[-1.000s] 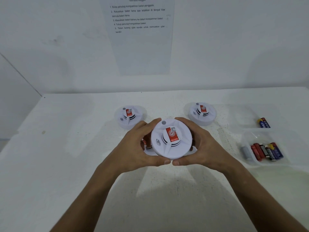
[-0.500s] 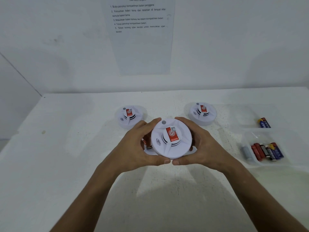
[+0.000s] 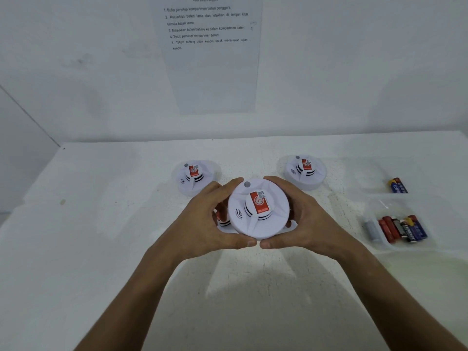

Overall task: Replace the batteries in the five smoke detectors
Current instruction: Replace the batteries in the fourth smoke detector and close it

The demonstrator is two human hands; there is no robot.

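Nothing has moved: both hands' grip holds the red-labelled smoke detector (image 3: 258,208) (label unreadable).

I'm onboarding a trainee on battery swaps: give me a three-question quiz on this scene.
1. True or false: both hands grip the held smoke detector.
2. Which tray holds more batteries: a) near tray, b) far tray?
3. What hangs on the wall?

Key: 1. True: left hand and right hand grip it. 2. a. 3. An instruction sheet.
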